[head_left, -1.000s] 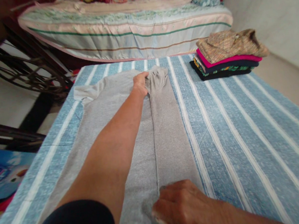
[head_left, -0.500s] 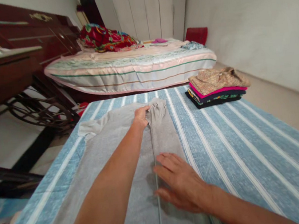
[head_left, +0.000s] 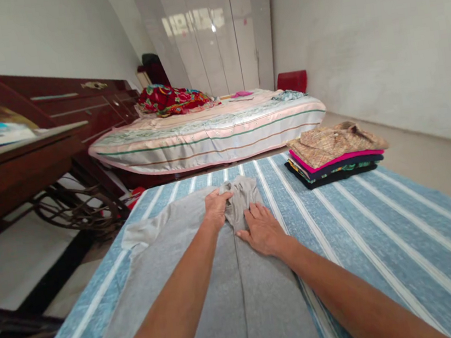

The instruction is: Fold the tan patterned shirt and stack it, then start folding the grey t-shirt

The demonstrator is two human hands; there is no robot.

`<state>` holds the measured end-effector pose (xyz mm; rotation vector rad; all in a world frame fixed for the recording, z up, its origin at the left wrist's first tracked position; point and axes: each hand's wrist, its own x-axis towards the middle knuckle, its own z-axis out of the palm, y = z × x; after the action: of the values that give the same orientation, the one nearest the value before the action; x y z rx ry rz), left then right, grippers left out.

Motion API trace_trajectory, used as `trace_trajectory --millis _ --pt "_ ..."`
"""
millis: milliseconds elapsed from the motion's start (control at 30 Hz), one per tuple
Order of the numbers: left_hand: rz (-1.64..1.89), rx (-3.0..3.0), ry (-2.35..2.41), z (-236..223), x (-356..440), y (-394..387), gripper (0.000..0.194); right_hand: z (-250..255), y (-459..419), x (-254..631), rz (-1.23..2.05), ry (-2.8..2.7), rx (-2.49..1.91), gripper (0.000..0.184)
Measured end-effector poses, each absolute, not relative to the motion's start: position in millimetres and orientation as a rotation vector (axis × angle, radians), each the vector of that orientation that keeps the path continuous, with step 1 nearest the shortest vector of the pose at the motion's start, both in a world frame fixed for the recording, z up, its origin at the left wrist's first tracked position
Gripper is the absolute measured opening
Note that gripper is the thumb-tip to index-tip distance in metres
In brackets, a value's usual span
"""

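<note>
A grey shirt (head_left: 196,261) lies spread on the blue striped sheet (head_left: 363,239), its right side folded over toward the middle. One short sleeve (head_left: 145,236) sticks out at the far left. My left hand (head_left: 216,208) is closed on the bunched cloth near the shirt's far end, thumb pointing right. Just right of it, my right hand (head_left: 264,229) rests flat on the folded strip, fingers stretched forward and touching the wrinkled fabric.
At the far right stands a pile of folded clothes (head_left: 334,146), a tan checked one on top. Beyond is a bed (head_left: 214,143) with a red floral blanket (head_left: 172,99). A dark wooden table with an iron wheel (head_left: 76,208) stands at the left.
My right hand has slid forward along the folded strip, up beside my left hand. The left hand keeps its hold on the cloth. The view has tilted upward.
</note>
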<state>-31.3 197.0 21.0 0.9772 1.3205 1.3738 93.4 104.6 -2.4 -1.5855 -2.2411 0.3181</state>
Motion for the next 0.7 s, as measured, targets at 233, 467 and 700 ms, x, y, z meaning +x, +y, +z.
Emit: trace_trajectory --millis 233,467,700 --pt "1.382 1.157 1.556 19 -52 196 0.016 -10 106 91 0.494 -2.182 -1.604 0.079" --pt "1.266 1.416 1.981 33 -72 197 0.011 -6 105 91 0.519 -2.164 -1.577 0.078" --pt "0.559 2.415 2.068 41 -10 227 0.028 -5 106 90 0.535 -2.187 -1.574 0.077"
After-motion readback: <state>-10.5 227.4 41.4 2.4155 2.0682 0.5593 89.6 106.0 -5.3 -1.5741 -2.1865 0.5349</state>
